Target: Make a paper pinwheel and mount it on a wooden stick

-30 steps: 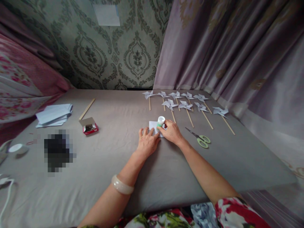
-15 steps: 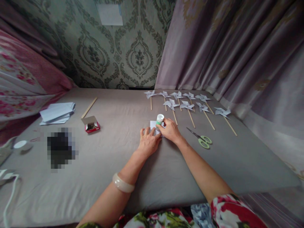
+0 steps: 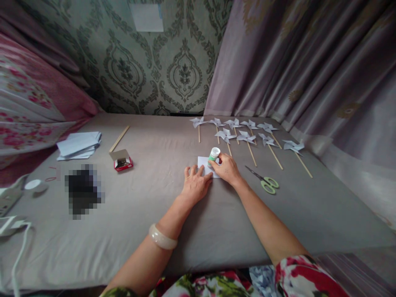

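A small white paper square [image 3: 204, 163] lies on the grey cloth-covered table [image 3: 161, 194]. My left hand [image 3: 194, 185] rests flat on its near left corner, fingers spread. My right hand [image 3: 227, 169] grips a glue stick [image 3: 213, 155] with a white cap and green body, tilted with its lower end on the paper. Behind the hands lie several white paper pinwheels on wooden sticks [image 3: 247, 138], in two rows.
Green-handled scissors [image 3: 264, 181] lie right of my right hand. To the left are a red open box [image 3: 122, 160], a wooden stick [image 3: 119, 139], a stack of white paper [image 3: 78, 145] and a tape roll [image 3: 34, 185]. Curtains hang at right.
The glue stick in my right hand has shifted slightly right over the paper, uncovering more of the sheet. The left hand stays pressed on it. The view has drifted a little.
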A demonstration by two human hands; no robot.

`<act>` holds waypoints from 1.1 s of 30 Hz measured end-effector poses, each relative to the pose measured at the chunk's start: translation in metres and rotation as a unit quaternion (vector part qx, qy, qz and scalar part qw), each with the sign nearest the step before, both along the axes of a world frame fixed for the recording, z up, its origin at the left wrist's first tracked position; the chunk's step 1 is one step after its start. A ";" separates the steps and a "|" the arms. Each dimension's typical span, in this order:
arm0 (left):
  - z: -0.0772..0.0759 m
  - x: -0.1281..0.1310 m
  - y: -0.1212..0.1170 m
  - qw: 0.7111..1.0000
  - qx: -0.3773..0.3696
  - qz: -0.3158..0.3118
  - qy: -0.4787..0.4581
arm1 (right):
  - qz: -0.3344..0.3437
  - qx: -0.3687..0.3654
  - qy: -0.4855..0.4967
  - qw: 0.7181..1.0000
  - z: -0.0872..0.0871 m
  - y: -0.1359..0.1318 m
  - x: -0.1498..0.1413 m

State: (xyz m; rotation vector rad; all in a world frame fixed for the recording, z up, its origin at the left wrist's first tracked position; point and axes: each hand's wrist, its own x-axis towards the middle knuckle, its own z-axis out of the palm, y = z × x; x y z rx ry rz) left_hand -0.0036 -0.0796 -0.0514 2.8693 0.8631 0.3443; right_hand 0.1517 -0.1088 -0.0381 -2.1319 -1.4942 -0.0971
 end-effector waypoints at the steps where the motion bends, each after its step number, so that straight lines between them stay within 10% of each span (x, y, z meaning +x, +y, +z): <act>1: 0.000 0.000 0.000 1.000 0.000 -0.002 0.002 | 0.001 0.001 0.001 1.000 -0.001 -0.002 0.001; 22: 0.002 0.000 0.001 1.000 -0.003 0.004 0.020 | -0.020 0.084 0.179 0.980 -0.003 -0.005 0.014; 24: 0.001 -0.001 0.001 1.000 -0.007 0.003 0.014 | -0.035 0.160 0.335 0.928 0.003 -0.008 0.020; 28: -0.004 0.000 0.004 0.999 -0.020 0.005 -0.040 | -0.028 0.308 0.624 0.718 0.020 -0.015 0.030; 33: 0.004 0.000 0.017 0.942 -0.099 0.126 -0.295 | -0.015 0.279 0.784 0.555 0.032 -0.028 0.032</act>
